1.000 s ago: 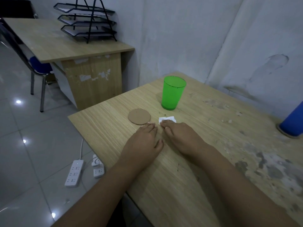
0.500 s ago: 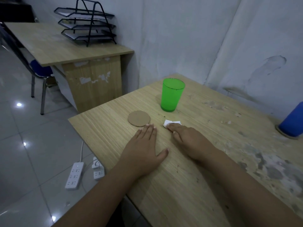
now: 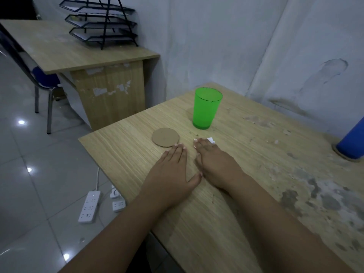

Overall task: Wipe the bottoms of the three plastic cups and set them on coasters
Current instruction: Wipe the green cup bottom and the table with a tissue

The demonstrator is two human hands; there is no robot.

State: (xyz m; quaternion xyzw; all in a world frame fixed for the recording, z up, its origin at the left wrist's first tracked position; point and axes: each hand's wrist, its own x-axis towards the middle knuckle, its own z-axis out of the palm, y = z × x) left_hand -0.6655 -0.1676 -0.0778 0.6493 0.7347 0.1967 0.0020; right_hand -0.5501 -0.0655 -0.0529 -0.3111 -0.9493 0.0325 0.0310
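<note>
Since a moment ago the right hand (image 3: 214, 162) has slid over the white wipe (image 3: 211, 140), fingers flat on it, left hand (image 3: 173, 170) flat and empty; pinch it, then lift the green cup (image 3: 205, 111) behind the coaster (image 3: 165, 137).

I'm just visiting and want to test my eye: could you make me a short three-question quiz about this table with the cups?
1. True or false: the translucent green plastic cup stands on the round brown cardboard coaster.
2. Which hand covers the small white folded tissue?
A. left hand
B. right hand
C. neither
3. Fill in: the blue plastic cup at the right edge of the worn wooden table is coloured ____.

Key:
1. False: it stands upright on bare wood, beyond the coaster and apart from it.
2. B: its fingers lie over the tissue.
3. Blue.
</note>
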